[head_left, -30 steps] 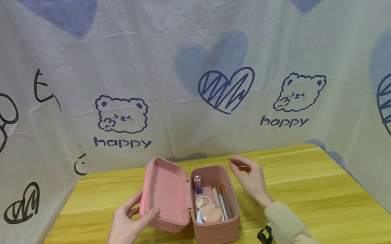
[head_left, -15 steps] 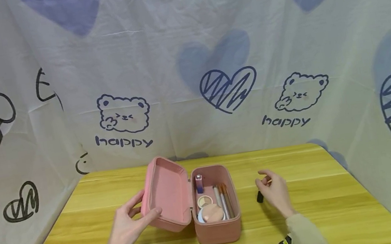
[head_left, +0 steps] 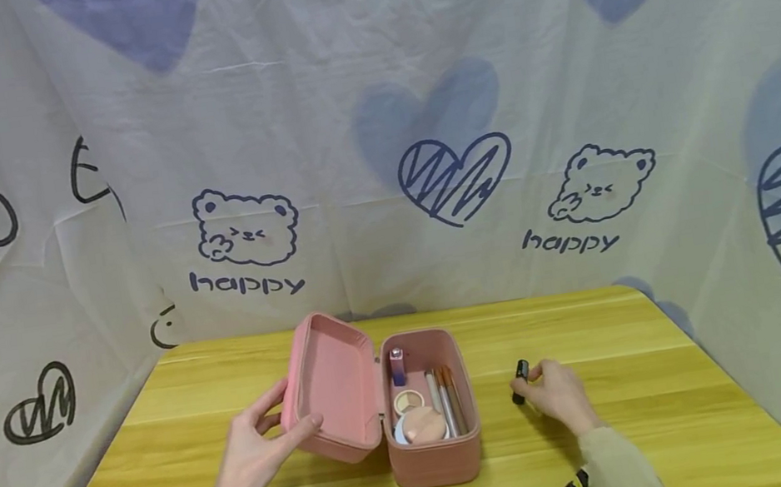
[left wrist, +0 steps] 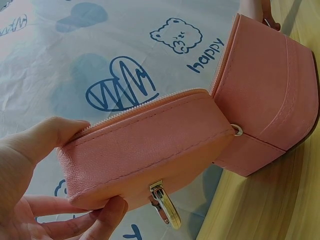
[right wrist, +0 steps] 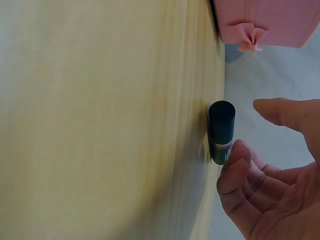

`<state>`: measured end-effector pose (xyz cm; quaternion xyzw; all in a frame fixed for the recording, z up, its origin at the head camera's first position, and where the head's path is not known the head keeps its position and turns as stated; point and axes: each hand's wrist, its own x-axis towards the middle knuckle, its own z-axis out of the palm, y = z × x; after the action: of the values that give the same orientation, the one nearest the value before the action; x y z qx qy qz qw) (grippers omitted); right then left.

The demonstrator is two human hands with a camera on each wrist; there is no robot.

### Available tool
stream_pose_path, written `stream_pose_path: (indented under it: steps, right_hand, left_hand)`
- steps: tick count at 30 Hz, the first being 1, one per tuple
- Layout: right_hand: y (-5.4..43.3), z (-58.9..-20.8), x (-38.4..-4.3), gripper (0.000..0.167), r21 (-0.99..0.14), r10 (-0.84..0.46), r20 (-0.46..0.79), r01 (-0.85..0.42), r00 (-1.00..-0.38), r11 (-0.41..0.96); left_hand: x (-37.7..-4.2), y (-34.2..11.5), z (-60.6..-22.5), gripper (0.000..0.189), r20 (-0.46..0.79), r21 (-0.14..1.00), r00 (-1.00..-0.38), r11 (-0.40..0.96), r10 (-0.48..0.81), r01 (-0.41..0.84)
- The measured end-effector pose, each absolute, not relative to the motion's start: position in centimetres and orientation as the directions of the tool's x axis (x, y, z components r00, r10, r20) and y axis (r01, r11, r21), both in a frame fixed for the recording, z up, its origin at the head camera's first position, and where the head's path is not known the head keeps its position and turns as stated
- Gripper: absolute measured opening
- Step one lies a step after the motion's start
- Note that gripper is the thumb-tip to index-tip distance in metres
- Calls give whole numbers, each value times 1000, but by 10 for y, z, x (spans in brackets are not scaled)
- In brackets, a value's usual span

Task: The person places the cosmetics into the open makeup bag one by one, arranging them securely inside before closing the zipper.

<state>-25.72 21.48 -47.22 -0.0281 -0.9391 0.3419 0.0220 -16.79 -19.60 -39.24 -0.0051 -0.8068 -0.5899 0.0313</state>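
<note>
A pink makeup case (head_left: 437,465) stands on the table with its lid (head_left: 332,387) swung out to the left. My left hand (head_left: 250,449) grips the lid's outer edge, thumb on one side and fingers on the other; the left wrist view shows the zip and a gold clasp (left wrist: 165,205). Right of the case lies a black lipstick tube (head_left: 521,380). My right hand (head_left: 563,396) is at this tube; in the right wrist view the fingertips are beside the lipstick (right wrist: 221,125), and the thumb (right wrist: 280,111) stands apart from it.
Inside the case are a pink-and-purple tube (head_left: 397,367), a round multi-tone palette (head_left: 408,401), a peach puff (head_left: 424,425) and slim pen-like sticks (head_left: 454,402). A pink bow (right wrist: 250,37) decorates the case's side. A patterned cloth (head_left: 353,249) hangs behind the table.
My right hand has moved away from the case, rightward and nearer to me, down to the black lipstick. My left hand still holds the lid in the same place.
</note>
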Motion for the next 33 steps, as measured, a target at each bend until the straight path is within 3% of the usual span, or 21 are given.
stream_pose_path:
  steps: [3,8,12,33]
  right_hand:
    - [213,-474,-260,32,-624,75,5,55,-997,780]
    - [211,-476,-266,58,-586,62,-12,57,-998,808]
    - [211,-476,-268,62,-574,62,-42,74,-997,815]
    - [212,-482,-273,44,-582,69,-67,95,-995,808]
  left_hand:
    - [-168,-196,-392,81,59,951,-998,305,-27,48]
    - [-167,-196,-393,80,63,951,-998,303,-26,53]
    - [-167,-196,-393,80,65,951,-998,303,-25,55]
    - [-166,-195,-393,81,67,950,-997,307,-31,54]
